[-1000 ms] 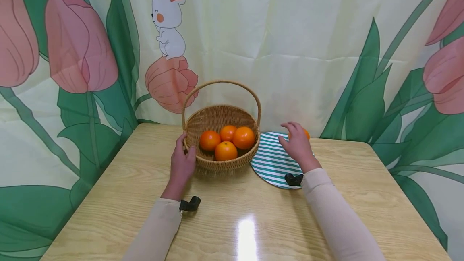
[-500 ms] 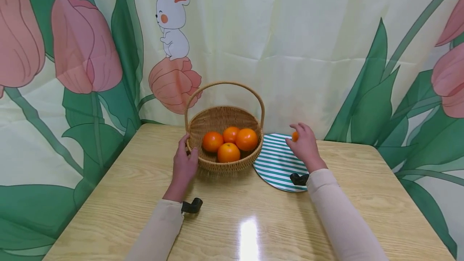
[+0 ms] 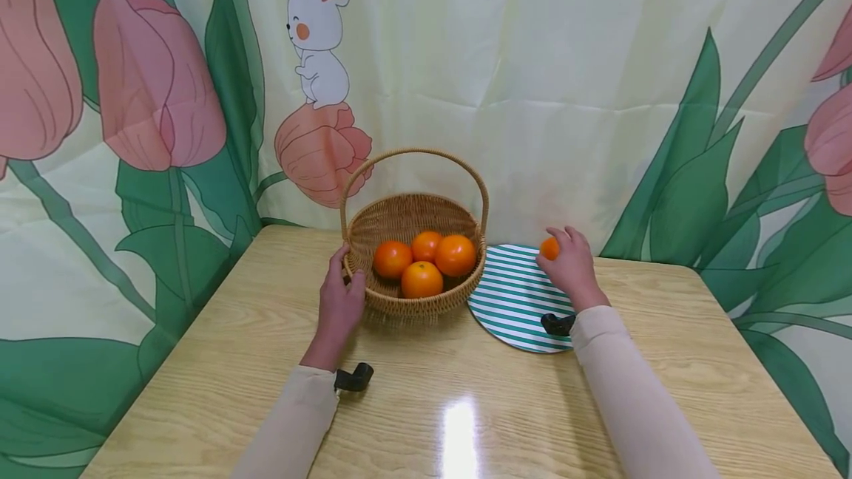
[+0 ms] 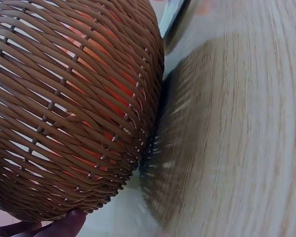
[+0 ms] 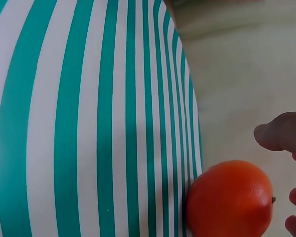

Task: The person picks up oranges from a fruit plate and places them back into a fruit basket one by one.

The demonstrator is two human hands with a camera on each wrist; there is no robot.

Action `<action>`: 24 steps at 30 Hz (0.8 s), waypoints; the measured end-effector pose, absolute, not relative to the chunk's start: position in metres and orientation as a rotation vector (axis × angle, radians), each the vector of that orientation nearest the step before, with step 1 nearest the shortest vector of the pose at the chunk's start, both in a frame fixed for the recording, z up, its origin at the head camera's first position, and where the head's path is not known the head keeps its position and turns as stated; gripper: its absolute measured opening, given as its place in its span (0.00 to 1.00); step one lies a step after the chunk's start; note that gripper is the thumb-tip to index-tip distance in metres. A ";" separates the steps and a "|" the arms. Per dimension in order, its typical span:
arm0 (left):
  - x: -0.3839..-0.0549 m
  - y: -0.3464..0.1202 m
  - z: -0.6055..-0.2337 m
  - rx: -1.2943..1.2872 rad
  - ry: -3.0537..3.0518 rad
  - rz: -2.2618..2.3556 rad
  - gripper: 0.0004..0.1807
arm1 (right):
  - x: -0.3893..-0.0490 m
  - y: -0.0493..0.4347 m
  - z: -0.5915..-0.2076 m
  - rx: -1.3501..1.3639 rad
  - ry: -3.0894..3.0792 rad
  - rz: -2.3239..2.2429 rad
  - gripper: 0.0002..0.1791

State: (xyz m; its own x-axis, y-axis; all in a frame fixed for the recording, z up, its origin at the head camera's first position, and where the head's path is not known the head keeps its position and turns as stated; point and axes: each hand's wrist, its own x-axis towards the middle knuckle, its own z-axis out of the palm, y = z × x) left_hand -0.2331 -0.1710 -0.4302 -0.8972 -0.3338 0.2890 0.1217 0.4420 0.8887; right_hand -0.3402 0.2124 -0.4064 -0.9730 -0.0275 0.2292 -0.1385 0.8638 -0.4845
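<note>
A wicker basket (image 3: pixel 413 307) with a tall arched handle holds several oranges (image 3: pixel 422 281). My left hand (image 3: pixel 341 303) grips its left rim; in the left wrist view the fingertips (image 4: pixel 71 223) touch the weave. Over to the right, a single orange (image 5: pixel 232 200) sits at the far edge of a round green-and-white striped mat (image 3: pixel 509 294). My right hand (image 3: pixel 569 268) is just beside that orange with thumb and fingers spread. A gap shows between the fingers and the fruit in the right wrist view.
Basket and mat stand toward the back of a wooden table (image 3: pixel 399 405), the mat right beside the basket. A curtain (image 3: pixel 566 94) printed with tulips and a rabbit hangs behind the table's far edge.
My right hand has shifted right past the lone orange, which now shows on the thumb side of the hand. The view has turned slightly. My left hand keeps its hold on the basket.
</note>
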 end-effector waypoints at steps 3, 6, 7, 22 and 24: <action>-0.233 -0.171 -0.430 0.186 -2.280 -1.454 0.27 | -0.343 0.215 -0.408 0.115 -2.856 0.779 0.34; -0.233 -0.172 -0.431 0.187 -2.285 -1.456 0.27 | -0.345 0.217 -0.411 0.096 -2.888 0.809 0.36; -0.233 -0.172 -0.431 0.181 -2.288 -1.455 0.28 | -0.346 0.218 -0.412 0.090 -2.899 0.817 0.36; -0.232 -0.170 -0.430 0.189 -2.298 -1.440 0.27 | -0.349 0.227 -0.422 0.066 -2.967 0.872 0.34; -0.231 -0.171 -0.429 0.191 -2.298 -1.432 0.27 | -0.348 0.227 -0.421 0.085 -2.974 0.873 0.34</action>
State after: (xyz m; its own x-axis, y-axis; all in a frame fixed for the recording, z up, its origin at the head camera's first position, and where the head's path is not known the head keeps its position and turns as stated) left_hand -0.2312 -0.1705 -0.4287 -0.9006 -0.3325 0.2800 0.1049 0.4588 0.8823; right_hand -0.3483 0.2268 -0.4213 -0.9977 -0.0408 0.0545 -0.0638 0.8399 -0.5390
